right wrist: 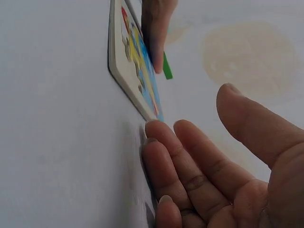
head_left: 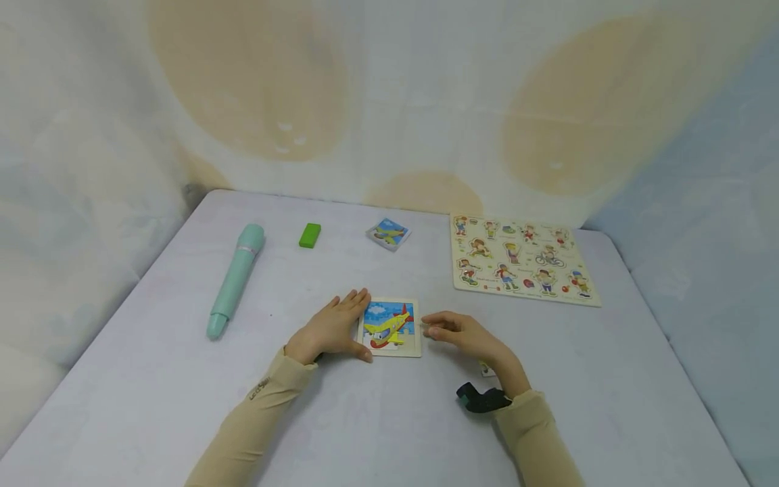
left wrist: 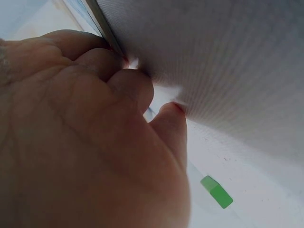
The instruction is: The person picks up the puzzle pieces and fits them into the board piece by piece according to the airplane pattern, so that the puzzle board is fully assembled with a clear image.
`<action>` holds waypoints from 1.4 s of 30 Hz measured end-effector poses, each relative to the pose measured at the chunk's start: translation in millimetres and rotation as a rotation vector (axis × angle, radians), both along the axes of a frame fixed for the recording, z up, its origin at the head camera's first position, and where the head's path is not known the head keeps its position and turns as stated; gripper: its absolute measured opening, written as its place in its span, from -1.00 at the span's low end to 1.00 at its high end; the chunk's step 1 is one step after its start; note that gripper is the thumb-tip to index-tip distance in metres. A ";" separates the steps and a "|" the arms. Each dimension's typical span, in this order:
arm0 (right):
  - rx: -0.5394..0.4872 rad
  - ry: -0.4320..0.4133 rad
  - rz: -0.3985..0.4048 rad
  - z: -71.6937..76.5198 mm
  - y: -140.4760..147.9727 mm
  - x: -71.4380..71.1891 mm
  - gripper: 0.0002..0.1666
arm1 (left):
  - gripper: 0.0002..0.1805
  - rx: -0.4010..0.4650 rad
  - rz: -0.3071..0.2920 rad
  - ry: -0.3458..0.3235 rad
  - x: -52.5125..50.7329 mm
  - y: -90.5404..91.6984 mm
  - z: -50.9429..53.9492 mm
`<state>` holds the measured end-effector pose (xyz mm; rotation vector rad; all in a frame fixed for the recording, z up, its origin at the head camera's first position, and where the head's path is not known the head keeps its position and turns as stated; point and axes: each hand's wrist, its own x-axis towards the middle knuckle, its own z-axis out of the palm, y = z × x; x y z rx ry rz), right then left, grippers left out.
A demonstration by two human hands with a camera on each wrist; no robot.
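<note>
A small square jigsaw puzzle (head_left: 389, 327) shows a yellow airplane on blue, with bare wood at its lower right. My left hand (head_left: 333, 329) lies along its left side, fingers extended and thumb at the lower left corner. To the right of the board is my right hand (head_left: 462, 335), its fingers loosely bent and holding nothing. In the right wrist view, the right hand's fingertips (right wrist: 159, 159) are close to the board's edge; whether they touch it is unclear. A puzzle piece (head_left: 487, 369) lies partly hidden beneath the right wrist.
A mint-green microphone-shaped object (head_left: 236, 281) lies at the left. Farther back are a green block (head_left: 310, 235) and another airplane picture item (head_left: 389, 234). A wooden board with child figures (head_left: 517, 260) lies at the back right. Fabric (head_left: 420, 101) hangs behind the table.
</note>
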<state>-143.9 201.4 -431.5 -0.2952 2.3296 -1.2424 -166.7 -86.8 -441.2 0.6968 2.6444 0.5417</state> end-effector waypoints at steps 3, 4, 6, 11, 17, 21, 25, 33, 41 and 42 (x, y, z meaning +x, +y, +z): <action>0.009 -0.010 -0.003 0.2 17.8 2.5 -0.50 | 0.31 -0.004 -0.003 -0.002 -0.1 1.3 -0.2; 0.008 -0.013 -0.009 0.0 23.6 4.0 -0.50 | 0.31 -0.004 -0.005 -0.003 0.0 1.7 -0.1; 0.011 -0.021 -0.023 -0.3 35.5 7.8 -0.47 | 0.30 -0.006 -0.004 -0.007 0.4 2.4 -0.1; 0.030 0.018 -0.102 -1.8 66.3 24.0 -0.44 | 0.30 -0.004 -0.012 -0.012 1.3 3.0 -0.6; 0.041 0.198 -0.109 -12.9 96.0 46.4 -0.35 | 0.30 -0.009 -0.011 -0.004 -0.2 0.3 0.9; 0.056 0.263 -0.099 -17.9 100.8 52.8 -0.24 | 0.30 -0.007 -0.014 -0.006 -0.4 0.0 -0.2; 0.099 0.284 -0.143 -14.1 94.8 54.7 -0.33 | 0.30 0.001 -0.014 -0.009 1.0 0.2 0.5; 0.163 0.269 -0.168 -9.9 89.4 47.3 -0.50 | 0.31 -0.005 -0.014 0.008 -0.5 -0.5 1.2; 0.198 0.242 -0.184 -6.9 60.9 23.9 -0.41 | 0.31 -0.002 -0.016 0.000 -0.1 0.2 0.2; 0.184 0.251 -0.192 -8.1 53.8 19.6 -0.39 | 0.31 0.002 -0.014 0.000 0.2 0.6 -0.5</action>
